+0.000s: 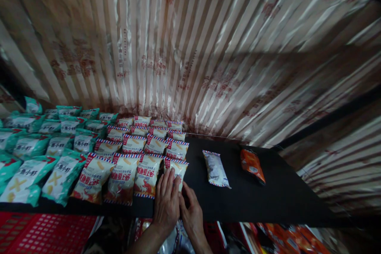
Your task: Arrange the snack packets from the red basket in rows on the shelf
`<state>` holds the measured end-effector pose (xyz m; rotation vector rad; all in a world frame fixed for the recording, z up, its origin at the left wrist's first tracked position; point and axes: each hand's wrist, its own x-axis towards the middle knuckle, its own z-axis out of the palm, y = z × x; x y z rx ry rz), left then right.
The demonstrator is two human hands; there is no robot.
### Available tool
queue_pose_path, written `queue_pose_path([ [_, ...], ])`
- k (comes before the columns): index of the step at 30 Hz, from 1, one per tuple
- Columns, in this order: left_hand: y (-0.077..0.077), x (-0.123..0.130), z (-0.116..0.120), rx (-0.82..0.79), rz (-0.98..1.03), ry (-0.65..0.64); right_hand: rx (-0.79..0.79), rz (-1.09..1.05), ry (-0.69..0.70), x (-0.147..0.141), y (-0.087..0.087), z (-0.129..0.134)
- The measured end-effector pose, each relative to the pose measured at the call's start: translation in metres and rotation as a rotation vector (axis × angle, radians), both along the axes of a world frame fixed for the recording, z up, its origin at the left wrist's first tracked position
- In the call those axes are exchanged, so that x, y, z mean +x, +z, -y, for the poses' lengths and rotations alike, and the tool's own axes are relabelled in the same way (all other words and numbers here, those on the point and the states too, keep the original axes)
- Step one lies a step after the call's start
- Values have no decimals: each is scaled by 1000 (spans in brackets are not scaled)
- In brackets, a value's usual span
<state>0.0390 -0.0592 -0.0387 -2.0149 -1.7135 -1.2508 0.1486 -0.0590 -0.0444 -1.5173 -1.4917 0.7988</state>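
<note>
On the black shelf (238, 202), white-and-red snack bags (120, 176) with striped edges stand in rows. The front row's rightmost bag (176, 165) has my left hand (166, 202) laid over its front, fingers stretched out and close together. My right hand (191, 208) is at the lower right edge of that same bag, its fingers bent and partly hidden behind the left hand. Both hands touch the bag at the shelf's front edge. To the right, a single white bag (216, 169) lies apart from the rows.
Green snack bags (61, 176) fill the shelf's left side. An orange bag (252, 165) lies farther right. Below the front edge are a red basket (59, 230) and more orange bags (293, 238). A striped plastic sheet (178, 47) hangs behind.
</note>
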Motion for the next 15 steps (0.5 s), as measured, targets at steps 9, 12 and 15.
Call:
queue_pose_path([
  [9, -1, 2, 4, 54, -44, 11, 77, 0, -60, 14, -3, 8],
  [12, 2, 1, 12, 80, -41, 10, 82, 9, -21, 32, -9, 22],
  [15, 5, -6, 27, 96, -42, -9, 66, 15, -19, 45, -13, 42],
])
